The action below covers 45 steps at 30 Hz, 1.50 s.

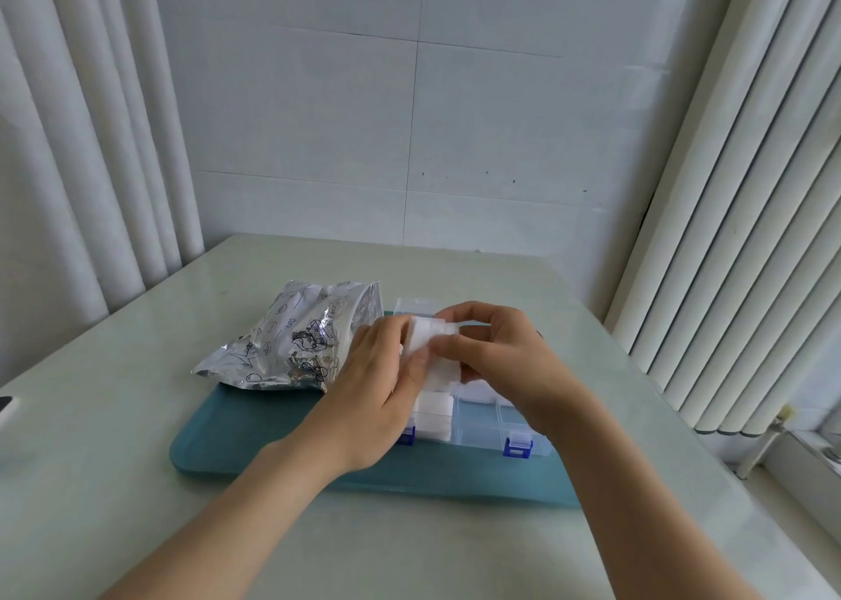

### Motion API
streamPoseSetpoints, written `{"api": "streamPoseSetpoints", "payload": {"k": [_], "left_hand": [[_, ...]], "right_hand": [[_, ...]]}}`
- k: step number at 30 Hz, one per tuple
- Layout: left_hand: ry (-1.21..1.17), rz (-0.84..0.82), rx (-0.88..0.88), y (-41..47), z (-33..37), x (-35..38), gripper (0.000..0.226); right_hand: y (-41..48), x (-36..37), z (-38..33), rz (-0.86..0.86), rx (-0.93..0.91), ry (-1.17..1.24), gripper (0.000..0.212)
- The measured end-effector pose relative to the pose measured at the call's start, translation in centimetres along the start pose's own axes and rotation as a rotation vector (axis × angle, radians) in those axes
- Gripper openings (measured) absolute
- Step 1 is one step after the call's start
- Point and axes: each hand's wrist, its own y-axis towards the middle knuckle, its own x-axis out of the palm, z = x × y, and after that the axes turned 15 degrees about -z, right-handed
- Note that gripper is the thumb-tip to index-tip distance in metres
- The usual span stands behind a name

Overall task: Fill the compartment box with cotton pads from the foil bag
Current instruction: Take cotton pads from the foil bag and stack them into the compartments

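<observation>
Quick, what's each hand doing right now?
Left hand: holding the stack of cotton pads.
Right hand: pinching the same stack.

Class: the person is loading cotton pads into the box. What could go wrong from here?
1. The left hand and right hand pinch a stack of cotton pads above the compartment box; pads could slip and scatter onto the tray.
2. The foil bag lies right beside the left hand; a nudge might shove it.

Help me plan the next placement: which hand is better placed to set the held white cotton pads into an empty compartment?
Likely the right hand: it pinches the white cotton pads and hangs over empty cells of the clear plastic compartment box; the left hand covers the filled side.
</observation>
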Motion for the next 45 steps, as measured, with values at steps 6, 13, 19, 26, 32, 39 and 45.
{"api": "streamPoseSetpoints", "payload": {"k": [6,13,19,26,32,39,45], "left_hand": [[0.198,0.002,0.102,0.1,-0.5,0.3,0.024],[0.245,-0.19,0.079,-0.1,-0.3,1.0,0.034],[0.327,-0.213,0.047,-0.2,-0.2,1.3,0.038],[0.376,-0.248,0.061,-0.1,-0.3,1.6,0.046],[0.364,-0.216,0.179,-0.1,0.0,1.7,0.016],[0.376,-0.246,0.196,0.0,0.0,2.1,0.016],[0.405,-0.259,0.17,0.0,0.6,2.1,0.019]], "right_hand": [[-0.4,-1.7,-0.1,0.172,0.309,-0.236,0.02],[-1.0,-2.3,0.0,0.094,0.462,-0.48,0.026],[-1.0,-2.2,0.1,0.032,0.525,-0.556,0.035],[-0.8,-1.9,1.5,0.089,0.458,-0.775,0.018],[-0.6,-1.7,2.0,0.103,0.443,-0.97,0.024],[-0.9,-1.2,1.6,-0.001,0.394,-1.144,0.037],[-1.2,-1.5,0.9,0.092,0.395,-1.156,0.031]]}}
